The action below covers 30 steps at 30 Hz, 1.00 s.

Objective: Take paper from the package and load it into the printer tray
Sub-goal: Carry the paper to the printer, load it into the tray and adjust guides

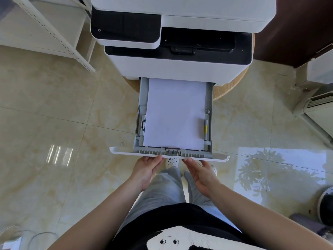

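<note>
A white and black printer (180, 65) stands on a round wooden stand. Its grey paper tray (209, 98) is pulled far out toward me. A stack of white paper (175, 114) lies flat inside the tray between the side guides. My left hand (146, 170) and my right hand (201, 173) are under the tray's white front panel (122, 151), palms turned inward, fingertips touching its lower edge. Both hands have their fingers apart and hold nothing. No paper package is in view.
A white metal shelf frame (54, 33) stands at the left of the printer. A white appliance (317, 101) sits on the floor at the right, beside a dark wooden door (295, 24). A dark round object (326, 204) is at the lower right. Glossy tiled floor surrounds me.
</note>
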Available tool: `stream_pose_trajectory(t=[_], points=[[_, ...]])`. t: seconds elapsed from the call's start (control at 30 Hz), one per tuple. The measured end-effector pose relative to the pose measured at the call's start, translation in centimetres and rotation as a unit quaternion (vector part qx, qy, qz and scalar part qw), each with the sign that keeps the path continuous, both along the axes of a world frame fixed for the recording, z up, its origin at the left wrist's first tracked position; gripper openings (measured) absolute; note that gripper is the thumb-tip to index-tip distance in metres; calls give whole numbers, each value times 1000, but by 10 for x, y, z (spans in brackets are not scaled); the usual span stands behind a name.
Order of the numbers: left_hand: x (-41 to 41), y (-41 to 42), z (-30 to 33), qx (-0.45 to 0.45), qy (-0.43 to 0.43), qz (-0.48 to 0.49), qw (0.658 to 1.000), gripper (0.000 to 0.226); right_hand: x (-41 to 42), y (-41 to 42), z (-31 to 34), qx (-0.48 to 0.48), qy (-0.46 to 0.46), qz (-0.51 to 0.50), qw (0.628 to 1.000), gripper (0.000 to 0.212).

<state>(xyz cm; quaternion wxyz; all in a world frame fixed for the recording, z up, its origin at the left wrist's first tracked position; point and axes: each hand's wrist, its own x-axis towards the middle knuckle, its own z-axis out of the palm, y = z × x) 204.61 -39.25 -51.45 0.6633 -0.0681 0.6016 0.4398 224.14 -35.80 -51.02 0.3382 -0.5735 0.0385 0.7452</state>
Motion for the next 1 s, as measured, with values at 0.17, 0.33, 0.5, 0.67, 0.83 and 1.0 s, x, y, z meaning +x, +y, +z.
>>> stream_pose_trajectory(t=[0.17,0.33,0.5,0.67,0.83,1.0], points=[[-5,30,1,47,58,0,997,37,-15,30,12,41,-5,-14,999,43],[-9,73,-3,81,118,-38,989,27,-25,71,14,73,-28,-27,997,40],[-14,114,-3,150,142,-53,977,15,-35,112,12,108,-39,3,993,24],[-19,155,-5,173,189,-52,965,10,-44,155,10,117,-113,66,985,17],[-17,188,-7,171,233,-45,956,16,-51,187,11,140,-172,129,966,11],[-20,207,-12,165,265,-56,949,12,-57,205,8,155,-221,128,954,14]])
